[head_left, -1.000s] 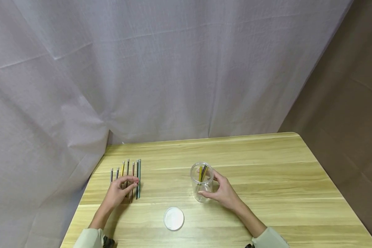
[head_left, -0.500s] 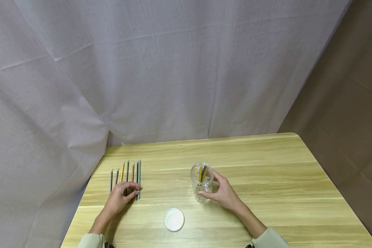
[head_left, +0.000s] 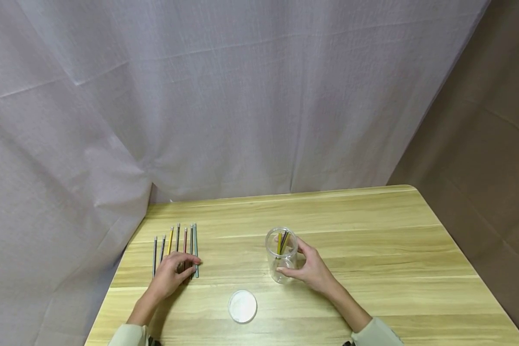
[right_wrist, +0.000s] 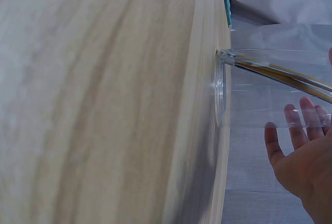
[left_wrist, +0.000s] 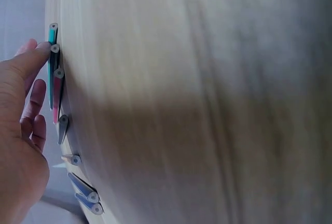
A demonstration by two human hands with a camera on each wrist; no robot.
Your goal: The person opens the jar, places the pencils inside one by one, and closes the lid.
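In the head view my left hand (head_left: 168,275) reaches over a row of pencils at the left of the table. Its thumb and index finger pinch the green pencil (head_left: 196,247), the rightmost of the row, which lies on the wood. The left wrist view shows the thumb beside this green pencil (left_wrist: 51,36) and a dark pencil (left_wrist: 55,49). My right hand (head_left: 313,271) grips a clear plastic jar (head_left: 274,265) that stands upright. Inside it, several yellow and dark pencils (head_left: 279,242) lean together.
A round white lid (head_left: 242,306) lies flat in front of the jar. Other pencils, including a red one (head_left: 185,240) and a yellow one (head_left: 170,240), lie left of the green pencil. A grey curtain (head_left: 225,120) hangs behind the table (head_left: 372,250).
My left hand has lowered toward the near part of the row and shifted slightly right. The green pencil's near end has swung a little right. The right hand and jar have stayed put.
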